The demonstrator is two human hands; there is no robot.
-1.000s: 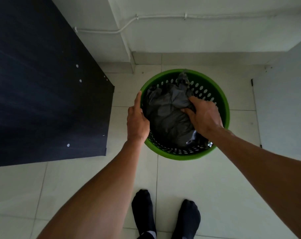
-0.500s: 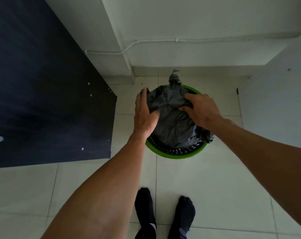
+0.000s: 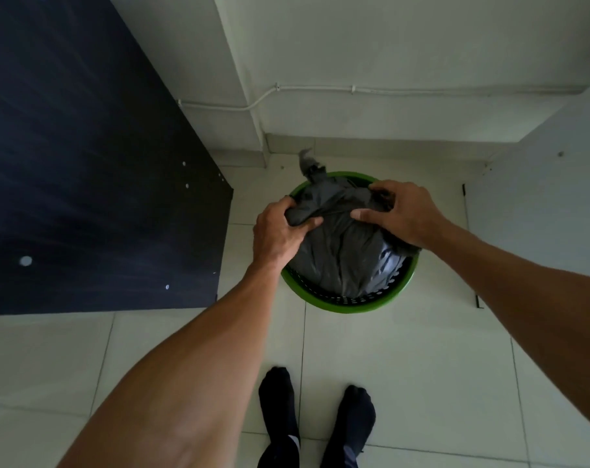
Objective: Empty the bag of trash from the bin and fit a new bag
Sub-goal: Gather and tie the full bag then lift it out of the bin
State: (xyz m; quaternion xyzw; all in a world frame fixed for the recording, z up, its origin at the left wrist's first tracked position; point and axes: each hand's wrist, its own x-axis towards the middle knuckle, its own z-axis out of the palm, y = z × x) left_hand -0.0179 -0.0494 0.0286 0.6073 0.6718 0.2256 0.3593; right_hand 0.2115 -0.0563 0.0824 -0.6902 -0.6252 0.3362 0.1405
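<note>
Both hands are on the load. The left hand (image 3: 280,231) is clenched tight, a thick fold of the crumpled grey plastic trash bag (image 3: 341,251) bunched between thumb and fingers at the bag's left shoulder. The right hand (image 3: 401,214) curls over the opposite shoulder, fingers hooked into the film, thumb pressed flat on top. A grip on each side looks chosen to keep the bulk level and clear of the walls as it lifts. The bag sits in the round green plastic bin (image 3: 351,307), bulging above its rim, its knotted tail poking up at the far edge. The film is thin, creased and faintly glossy; it should stretch, so gathered handfuls beat pinches. The bin's wall is perforated, its lip smooth. It stands on pale floor tiles (image 3: 388,366), near the wall corner, beside a dark panel (image 3: 84,163).
</note>
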